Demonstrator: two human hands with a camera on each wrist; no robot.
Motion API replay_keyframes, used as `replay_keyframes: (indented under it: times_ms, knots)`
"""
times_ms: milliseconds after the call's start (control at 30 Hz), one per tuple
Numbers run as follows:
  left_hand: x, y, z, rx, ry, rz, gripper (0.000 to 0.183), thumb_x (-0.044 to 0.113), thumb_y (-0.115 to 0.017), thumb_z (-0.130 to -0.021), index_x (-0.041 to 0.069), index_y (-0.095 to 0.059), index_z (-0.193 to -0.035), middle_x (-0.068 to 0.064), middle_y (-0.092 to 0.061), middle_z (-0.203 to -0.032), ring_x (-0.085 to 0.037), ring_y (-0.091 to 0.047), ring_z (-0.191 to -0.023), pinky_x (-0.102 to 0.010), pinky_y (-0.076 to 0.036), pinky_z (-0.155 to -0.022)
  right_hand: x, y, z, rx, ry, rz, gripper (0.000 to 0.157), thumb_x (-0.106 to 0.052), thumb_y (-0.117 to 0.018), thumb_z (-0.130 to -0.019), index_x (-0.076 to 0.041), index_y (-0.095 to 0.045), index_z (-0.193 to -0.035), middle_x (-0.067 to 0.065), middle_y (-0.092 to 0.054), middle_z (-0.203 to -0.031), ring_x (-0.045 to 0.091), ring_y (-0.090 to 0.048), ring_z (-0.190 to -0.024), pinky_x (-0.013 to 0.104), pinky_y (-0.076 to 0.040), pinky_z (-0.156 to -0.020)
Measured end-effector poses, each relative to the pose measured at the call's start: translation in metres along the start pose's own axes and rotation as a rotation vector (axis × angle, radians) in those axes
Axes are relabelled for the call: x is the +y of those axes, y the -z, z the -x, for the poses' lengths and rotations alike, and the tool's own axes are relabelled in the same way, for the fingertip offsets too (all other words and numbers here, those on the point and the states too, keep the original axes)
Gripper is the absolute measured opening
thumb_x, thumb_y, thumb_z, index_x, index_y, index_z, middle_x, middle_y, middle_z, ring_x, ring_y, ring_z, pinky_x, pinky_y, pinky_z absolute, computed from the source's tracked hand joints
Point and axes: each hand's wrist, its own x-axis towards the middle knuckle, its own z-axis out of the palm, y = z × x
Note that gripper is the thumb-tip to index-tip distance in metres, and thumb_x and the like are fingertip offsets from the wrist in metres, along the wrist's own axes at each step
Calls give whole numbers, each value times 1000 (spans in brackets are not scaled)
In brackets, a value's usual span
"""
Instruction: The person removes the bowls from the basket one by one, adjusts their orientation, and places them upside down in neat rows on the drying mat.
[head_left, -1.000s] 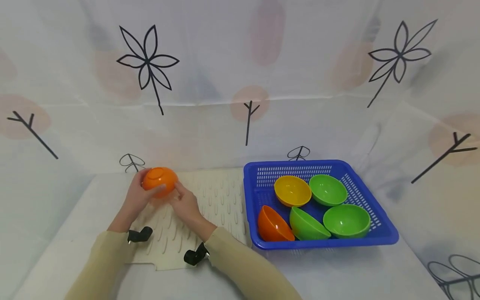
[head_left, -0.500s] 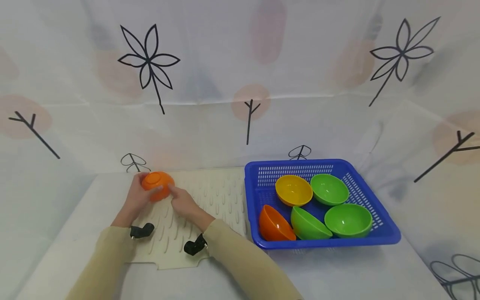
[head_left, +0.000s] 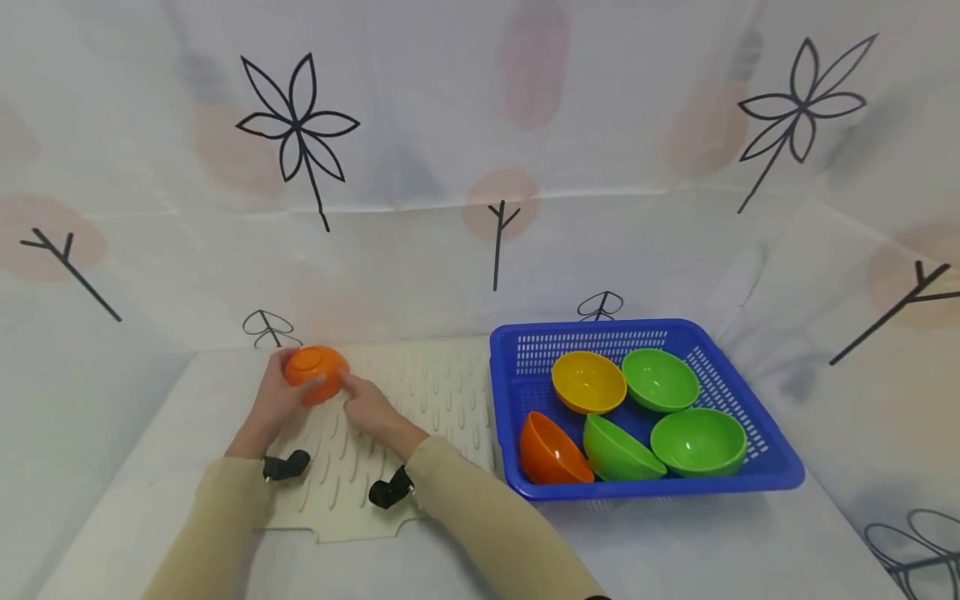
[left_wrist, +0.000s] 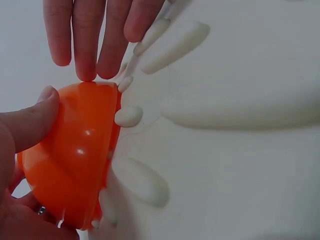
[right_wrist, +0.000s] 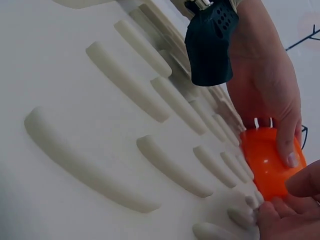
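Observation:
An orange bowl (head_left: 324,367) stands on its side at the back left of a cream pegged drying rack (head_left: 442,417). Its base faces up and its rim lies against the short pegs, as the left wrist view shows (left_wrist: 75,150). My left hand (head_left: 272,400) grips the bowl from the left, thumb over the outer wall and the other fingers round its lower edge. From the right, my right hand (head_left: 371,410) reaches in with fairly straight fingers (left_wrist: 89,45). Their tips are right at the bowl's rim in the left wrist view.
A blue slotted basket (head_left: 765,475) stands right of the rack. Inside are a yellow bowl (head_left: 588,382), several green bowls (head_left: 660,379) and another orange bowl (head_left: 551,450) tilted on its side. A patterned white cloth (head_left: 405,167) hangs behind the table.
The orange bowl has come slightly down and left onto the rack between both hands. Over the last half second, hands and bowl have hardly moved.

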Motion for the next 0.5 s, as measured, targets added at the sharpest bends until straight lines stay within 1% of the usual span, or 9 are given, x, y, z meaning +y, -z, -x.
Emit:
replay_keyframes:
  times_ms: [100, 200, 367, 500]
  knots:
    - [-2, -1, 1, 1, -7, -9, 84, 16, -70, -94, 0, -14, -154, -28, -23, -156, -43, -27, -141, -56, -22, -117, -1, -1, 2, 30, -8, 2, 63, 7, -42, -93, -9, -38, -153, -1, -39, -156, 10, -32, -143, 28, -26, -117]
    - [-4, 0, 1, 8, -9, -23, 84, 17, -71, -93, 1, -16, -154, -27, -25, -156, -43, -29, -140, -57, -23, -117, -4, -2, 4, 89, -27, -19, 60, 7, -46, -92, -10, -45, -150, -2, -47, -150, 10, -40, -139, 28, -30, -115]
    - [-3, 1, 2, 18, 4, -38, 83, 17, -72, -93, 2, -18, -154, -27, -26, -155, -44, -30, -140, -57, -23, -116, -13, -5, 12, 214, -66, -88, 52, 6, -51, -91, -14, -59, -138, -6, -62, -134, 8, -54, -125, 30, -42, -107]
    - [-1, 0, 2, 21, 17, -36, 83, 16, -72, -92, 2, -19, -154, -26, -27, -155, -43, -30, -140, -56, -24, -116, -23, -4, 21, 301, -60, -116, 48, 7, -53, -91, -18, -67, -129, -11, -67, -123, 5, -59, -116, 29, -47, -100]
